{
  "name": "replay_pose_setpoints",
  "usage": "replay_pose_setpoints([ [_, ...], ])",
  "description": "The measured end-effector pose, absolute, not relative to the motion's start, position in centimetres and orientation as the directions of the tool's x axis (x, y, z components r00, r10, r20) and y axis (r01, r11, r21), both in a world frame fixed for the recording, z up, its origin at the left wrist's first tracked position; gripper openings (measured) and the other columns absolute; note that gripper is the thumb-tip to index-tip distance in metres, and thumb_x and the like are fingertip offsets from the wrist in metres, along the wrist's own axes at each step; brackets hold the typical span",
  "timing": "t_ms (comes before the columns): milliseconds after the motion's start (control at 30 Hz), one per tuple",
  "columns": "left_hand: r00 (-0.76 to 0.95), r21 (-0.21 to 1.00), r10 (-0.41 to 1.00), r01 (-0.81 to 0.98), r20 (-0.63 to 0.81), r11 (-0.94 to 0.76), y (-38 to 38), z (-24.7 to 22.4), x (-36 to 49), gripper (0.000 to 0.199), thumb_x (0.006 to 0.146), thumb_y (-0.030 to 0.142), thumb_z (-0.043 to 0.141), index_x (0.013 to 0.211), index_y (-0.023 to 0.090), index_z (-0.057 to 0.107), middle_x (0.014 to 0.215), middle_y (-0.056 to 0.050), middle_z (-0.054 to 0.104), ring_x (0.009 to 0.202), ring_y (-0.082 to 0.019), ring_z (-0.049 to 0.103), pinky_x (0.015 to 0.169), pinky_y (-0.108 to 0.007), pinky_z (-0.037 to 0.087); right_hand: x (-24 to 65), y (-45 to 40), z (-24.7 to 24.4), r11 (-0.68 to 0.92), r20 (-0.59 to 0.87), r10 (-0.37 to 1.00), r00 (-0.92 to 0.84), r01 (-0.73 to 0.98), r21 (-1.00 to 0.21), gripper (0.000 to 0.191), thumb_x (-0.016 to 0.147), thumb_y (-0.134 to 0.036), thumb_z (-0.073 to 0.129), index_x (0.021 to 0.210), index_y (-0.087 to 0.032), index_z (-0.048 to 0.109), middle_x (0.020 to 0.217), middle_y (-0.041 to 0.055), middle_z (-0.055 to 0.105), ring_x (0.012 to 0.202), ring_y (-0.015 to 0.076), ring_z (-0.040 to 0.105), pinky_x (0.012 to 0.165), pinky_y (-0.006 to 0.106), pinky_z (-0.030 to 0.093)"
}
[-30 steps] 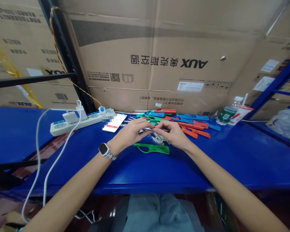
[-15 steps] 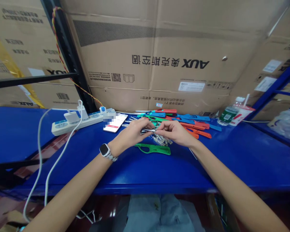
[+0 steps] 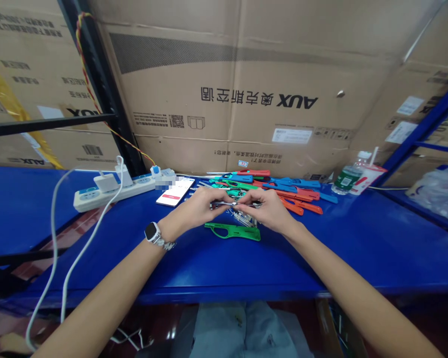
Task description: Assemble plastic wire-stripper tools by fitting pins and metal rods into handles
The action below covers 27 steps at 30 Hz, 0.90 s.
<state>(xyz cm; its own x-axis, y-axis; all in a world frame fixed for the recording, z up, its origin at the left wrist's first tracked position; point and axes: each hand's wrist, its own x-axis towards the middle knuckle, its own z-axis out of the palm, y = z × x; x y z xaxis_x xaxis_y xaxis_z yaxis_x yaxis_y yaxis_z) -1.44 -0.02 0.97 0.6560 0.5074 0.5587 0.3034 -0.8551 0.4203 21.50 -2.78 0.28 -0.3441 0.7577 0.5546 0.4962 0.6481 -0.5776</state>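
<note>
Above the blue table (image 3: 276, 263), my left hand (image 3: 205, 205) pinches a thin metal piece (image 3: 224, 203). My right hand (image 3: 263, 206) closes its fingertips at the piece's right end, so both hands meet on it. What else lies between the right fingers is too small to tell. Just below the hands rests a green plastic lighter shell (image 3: 233, 231). Small metal and clear parts (image 3: 245, 219) are heaped between that shell and my hands. Behind them lies a pile of blue, red, orange and green lighter shells (image 3: 294, 190), partly hidden by my right hand.
A white power strip (image 3: 93, 199) with chargers and cables is at the left, beside a phone (image 3: 175, 192). A bottle (image 3: 347, 178) and a red and white cup (image 3: 368, 178) stand at the right back. Large cardboard boxes (image 3: 246, 59) rise behind the table.
The view has shifted slightly. My right hand's fingers have spread further along the metal piece, which now lies more level between both hands. The green shell and the pile lie as before.
</note>
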Motion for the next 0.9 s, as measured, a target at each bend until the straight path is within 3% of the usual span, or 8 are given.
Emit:
replay_pose_setpoints([
  [167, 0.688, 0.393, 0.501, 0.327, 0.524, -0.860, 0.0, 1.3, -1.5, 0.014, 0.096, 0.025, 0.064, 0.101, 0.018, 0.075, 0.088, -0.005, 0.078, 0.074, -0.016, 0.068, 0.069, -0.028, 0.049, 21.4, -2.7, 0.6, 0.739, 0.601, 0.655, -0.458, 0.552, -0.385, 0.010, 0.086, -0.019, 0.077, 0.077, -0.021, 0.073, 0.073, 0.0011, 0.074, 0.068, 0.0160, 0.059, 0.077, 0.034, 0.045],
  [267, 0.699, 0.368, 0.507, 0.357, 0.504, -0.858, -0.2, 1.3, -1.5, 0.015, 0.097, 0.022, 0.061, 0.103, 0.018, 0.074, 0.092, -0.006, 0.077, 0.079, -0.018, 0.070, 0.073, -0.029, 0.051, 21.2, -2.7, 0.8, 0.750, 0.587, 0.640, -0.495, 0.569, -0.338, 0.013, 0.087, -0.019, 0.077, 0.076, -0.021, 0.070, 0.072, 0.0008, 0.074, 0.068, 0.0165, 0.059, 0.078, 0.034, 0.044],
  [433, 0.691, 0.306, 0.480, 0.369, 0.541, -0.877, -0.5, 0.9, -1.7, 0.030, 0.103, 0.024, 0.054, 0.132, 0.023, 0.063, 0.112, -0.008, 0.076, 0.099, -0.021, 0.072, 0.082, -0.033, 0.055, 21.2, -2.4, 0.7, 0.719, 0.600, 0.677, -0.426, 0.557, -0.416, 0.011, 0.088, -0.021, 0.074, 0.078, -0.020, 0.069, 0.074, 0.0004, 0.074, 0.069, 0.0162, 0.061, 0.078, 0.034, 0.044],
  [567, 0.711, 0.201, 0.378, 0.324, 0.593, -0.925, -0.4, 1.1, -1.8, 0.030, 0.107, 0.024, 0.046, 0.132, 0.023, 0.063, 0.121, -0.009, 0.075, 0.108, -0.021, 0.072, 0.090, -0.035, 0.056, 21.3, -2.4, 0.4, 0.682, 0.568, 0.727, -0.385, 0.498, -0.535, 0.008, 0.086, -0.026, 0.074, 0.084, -0.020, 0.070, 0.079, 0.0011, 0.073, 0.074, 0.0175, 0.065, 0.073, 0.032, 0.047],
  [633, 0.705, 0.178, 0.373, 0.337, 0.603, -0.925, -0.4, 1.3, -1.9, 0.030, 0.107, 0.023, 0.045, 0.129, 0.022, 0.065, 0.115, -0.009, 0.076, 0.100, -0.020, 0.073, 0.085, -0.034, 0.057, 21.5, -2.6, 0.2, 0.678, 0.558, 0.734, -0.387, 0.473, -0.563, 0.012, 0.085, -0.026, 0.074, 0.096, -0.021, 0.071, 0.093, 0.0032, 0.075, 0.087, 0.0199, 0.068, 0.082, 0.035, 0.051],
  [733, 0.684, 0.170, 0.389, 0.366, 0.618, -0.915, -0.4, 1.5, -2.0, 0.026, 0.106, 0.025, 0.047, 0.121, 0.019, 0.067, 0.098, -0.007, 0.077, 0.078, -0.017, 0.071, 0.071, -0.029, 0.054, 22.1, -3.1, -0.3, 0.661, 0.547, 0.748, -0.375, 0.485, -0.572, 0.043, 0.084, -0.027, 0.076, 0.125, -0.024, 0.064, 0.118, 0.0070, 0.072, 0.110, 0.0236, 0.067, 0.099, 0.042, 0.049],
  [800, 0.667, 0.183, 0.410, 0.385, 0.622, -0.904, -0.4, 1.6, -2.1, 0.023, 0.106, 0.027, 0.050, 0.115, 0.019, 0.068, 0.088, -0.004, 0.076, 0.066, -0.014, 0.066, 0.064, -0.027, 0.049, 22.7, -3.4, -0.8, 0.614, 0.510, 0.785, -0.351, 0.549, -0.567, 0.056, 0.081, -0.029, 0.078, 0.134, -0.024, 0.058, 0.126, 0.0096, 0.069, 0.116, 0.0259, 0.065, 0.102, 0.045, 0.048],
  [900, 0.650, 0.251, 0.471, 0.407, 0.596, -0.879, -0.5, 1.6, -2.2, 0.019, 0.104, 0.029, 0.053, 0.110, 0.020, 0.069, 0.076, 0.000, 0.071, 0.054, -0.011, 0.056, 0.057, -0.024, 0.042, 23.3, -3.5, -1.6, 0.521, 0.425, 0.850, -0.310, 0.616, -0.591, 0.041, 0.086, -0.031, 0.073, 0.124, -0.021, 0.063, 0.117, 0.0093, 0.072, 0.109, 0.0260, 0.067, 0.099, 0.047, 0.049],
])
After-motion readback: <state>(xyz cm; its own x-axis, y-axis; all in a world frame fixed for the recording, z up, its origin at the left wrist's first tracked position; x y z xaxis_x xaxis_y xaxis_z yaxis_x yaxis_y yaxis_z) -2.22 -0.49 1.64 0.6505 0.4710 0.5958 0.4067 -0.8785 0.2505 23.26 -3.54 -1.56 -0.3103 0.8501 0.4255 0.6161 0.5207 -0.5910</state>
